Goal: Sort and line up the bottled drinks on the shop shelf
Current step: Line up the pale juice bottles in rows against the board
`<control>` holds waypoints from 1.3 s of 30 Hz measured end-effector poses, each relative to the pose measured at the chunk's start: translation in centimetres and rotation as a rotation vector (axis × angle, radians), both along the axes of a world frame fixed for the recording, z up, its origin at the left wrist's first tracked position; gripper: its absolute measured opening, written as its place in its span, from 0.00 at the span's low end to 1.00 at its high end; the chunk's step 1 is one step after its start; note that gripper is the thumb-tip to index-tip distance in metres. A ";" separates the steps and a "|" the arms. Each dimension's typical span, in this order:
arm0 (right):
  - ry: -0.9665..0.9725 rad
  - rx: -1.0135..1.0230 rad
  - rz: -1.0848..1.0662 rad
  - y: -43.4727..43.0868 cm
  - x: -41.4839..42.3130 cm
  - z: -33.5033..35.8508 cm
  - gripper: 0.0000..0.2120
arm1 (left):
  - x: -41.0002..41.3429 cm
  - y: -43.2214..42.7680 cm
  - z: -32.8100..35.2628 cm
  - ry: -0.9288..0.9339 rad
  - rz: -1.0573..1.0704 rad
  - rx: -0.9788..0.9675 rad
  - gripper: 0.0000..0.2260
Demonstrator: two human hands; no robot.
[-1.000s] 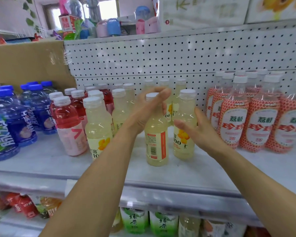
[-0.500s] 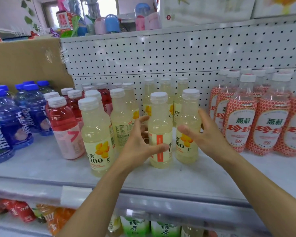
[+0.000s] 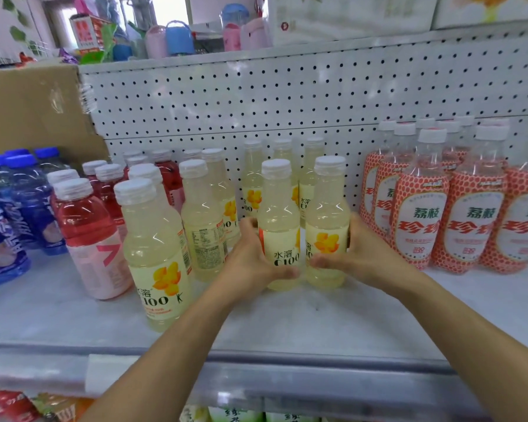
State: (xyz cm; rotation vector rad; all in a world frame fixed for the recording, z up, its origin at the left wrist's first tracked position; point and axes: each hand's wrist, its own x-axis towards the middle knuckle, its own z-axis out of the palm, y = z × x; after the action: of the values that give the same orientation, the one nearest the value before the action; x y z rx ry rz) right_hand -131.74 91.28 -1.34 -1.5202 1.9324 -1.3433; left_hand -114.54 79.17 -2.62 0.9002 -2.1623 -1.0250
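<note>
Head view: a person is standing at a white shop shelf [image 3: 287,324] backed by pegboard [image 3: 287,95], both forearms reaching in from the near edge. Between the two hands, two pale yellow lemon-drink bottles [image 3: 279,226] are standing upright side by side, touching. The left hand [image 3: 250,263] is wrapping around the left bottle's label, thumb across the front; the right hand [image 3: 360,257] is cupping the outer side of the right bottle [image 3: 328,223], thumb at its base. Left of the left hand, more yellow bottles [image 3: 156,254] and red drinks [image 3: 89,239] are standing, then blue bottles [image 3: 9,214]. Right of the right hand, orange-patterned bottles [image 3: 421,220] are crowding together. Beyond the hands, further yellow bottles [image 3: 253,181] are lining the pegboard.
</note>
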 end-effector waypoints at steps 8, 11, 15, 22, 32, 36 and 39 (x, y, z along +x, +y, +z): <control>-0.040 -0.042 -0.161 -4.3 -2.3 -0.6 0.22 | -4.8 -3.9 -0.3 0.054 -0.049 0.205 0.34; -0.057 -0.055 -0.222 -5.5 -2.9 -2.1 0.34 | -6.0 -3.8 -1.6 0.120 0.046 0.098 0.37; -0.035 -0.058 -0.270 -6.7 -3.7 -2.7 0.34 | -6.8 -4.4 -2.0 0.246 0.030 0.141 0.35; -0.029 -0.095 -0.296 -7.7 -3.9 -2.9 0.26 | -7.4 -5.4 -2.1 0.204 0.000 0.140 0.33; -0.014 -0.028 -0.313 -7.9 -3.1 -2.5 0.30 | -7.7 -4.6 -1.7 0.124 0.041 0.131 0.38; 0.233 -0.250 -0.488 -6.6 -1.0 -0.5 0.33 | -4.9 -2.4 0.0 -0.053 0.006 -0.056 0.34; 0.247 -0.474 -0.353 -6.0 1.3 1.3 0.22 | -0.9 0.4 1.0 0.048 0.030 -0.287 0.25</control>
State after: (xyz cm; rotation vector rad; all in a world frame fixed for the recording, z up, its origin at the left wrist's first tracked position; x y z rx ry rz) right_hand -130.41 85.26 -0.02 -1.6675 2.2232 -1.9585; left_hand -115.45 79.59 -1.57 0.7612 -2.1776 -0.6914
